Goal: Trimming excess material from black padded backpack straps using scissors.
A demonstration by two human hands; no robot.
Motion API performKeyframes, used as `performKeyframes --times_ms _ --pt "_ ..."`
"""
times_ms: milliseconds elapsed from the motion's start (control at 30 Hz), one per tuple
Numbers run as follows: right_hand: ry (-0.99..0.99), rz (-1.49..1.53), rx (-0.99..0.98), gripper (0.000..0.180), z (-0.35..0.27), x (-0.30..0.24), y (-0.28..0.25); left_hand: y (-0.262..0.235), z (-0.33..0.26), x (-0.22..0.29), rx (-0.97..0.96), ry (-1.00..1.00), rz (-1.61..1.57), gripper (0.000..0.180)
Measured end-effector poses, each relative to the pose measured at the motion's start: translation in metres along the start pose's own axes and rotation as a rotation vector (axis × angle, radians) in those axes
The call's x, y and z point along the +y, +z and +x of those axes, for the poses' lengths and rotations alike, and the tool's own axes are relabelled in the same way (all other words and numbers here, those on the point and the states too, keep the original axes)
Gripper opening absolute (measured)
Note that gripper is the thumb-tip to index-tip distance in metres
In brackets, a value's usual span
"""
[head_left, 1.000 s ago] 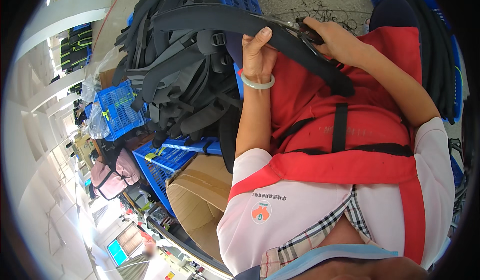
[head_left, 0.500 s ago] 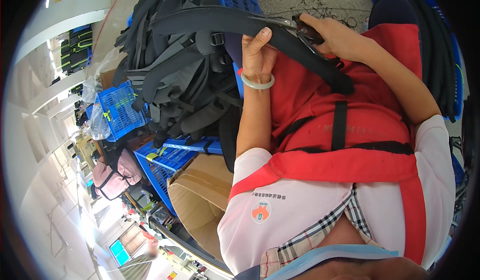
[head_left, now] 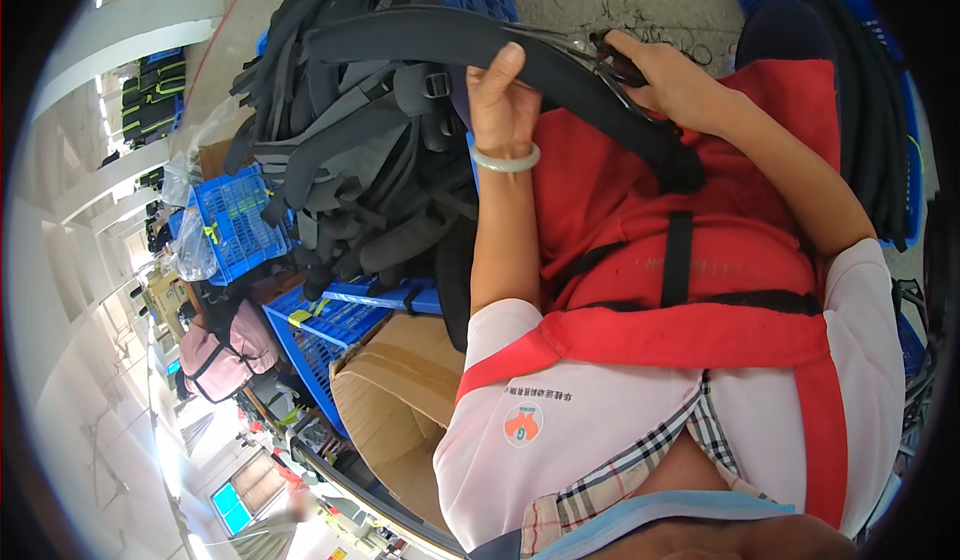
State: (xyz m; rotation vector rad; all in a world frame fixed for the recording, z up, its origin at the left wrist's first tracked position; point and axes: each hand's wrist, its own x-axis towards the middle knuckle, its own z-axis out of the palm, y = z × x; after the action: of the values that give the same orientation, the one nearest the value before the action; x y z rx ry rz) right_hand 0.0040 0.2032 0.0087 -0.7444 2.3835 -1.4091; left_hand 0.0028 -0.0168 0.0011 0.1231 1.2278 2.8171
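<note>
A long dark grey padded strap (head_left: pixel 575 85) runs slantwise across my lap, its right end lying on the red apron (head_left: pixel 740 200). My left hand (head_left: pixel 506 105) holds it near its middle, thumb on top and the other fingers hidden under it. My right hand (head_left: pixel 672 82) is closed round the dark handles of a pair of scissors (head_left: pixel 612 68). The silver blades point left along the strap's upper edge, just past my left thumb. Whether the blades touch the strap or a thread, I cannot tell.
Left of my hands is a big heap of dark straps (head_left: pixel 350 160) over blue crates. A blue crate (head_left: pixel 240 220) and an open cardboard box (head_left: pixel 395 390) stand to the left. More dark padded pieces (head_left: pixel 870 110) hang at right. Thread scraps (head_left: pixel 640 28) litter the floor.
My left hand has shifted slightly left and up, along with the strap. The scissors in my right hand have barely moved.
</note>
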Motion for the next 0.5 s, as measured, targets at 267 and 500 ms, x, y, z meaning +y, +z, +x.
performKeyframes --times_ms 267,500 --pt "0.020 -0.012 -0.019 0.031 0.007 0.000 -0.009 0.010 -0.002 -0.007 -0.027 -0.033 -0.092 0.015" --pt "0.042 -0.122 -0.009 0.033 0.010 -0.001 -0.033 0.008 0.019 0.010 -0.009 0.025 -0.024 0.019"
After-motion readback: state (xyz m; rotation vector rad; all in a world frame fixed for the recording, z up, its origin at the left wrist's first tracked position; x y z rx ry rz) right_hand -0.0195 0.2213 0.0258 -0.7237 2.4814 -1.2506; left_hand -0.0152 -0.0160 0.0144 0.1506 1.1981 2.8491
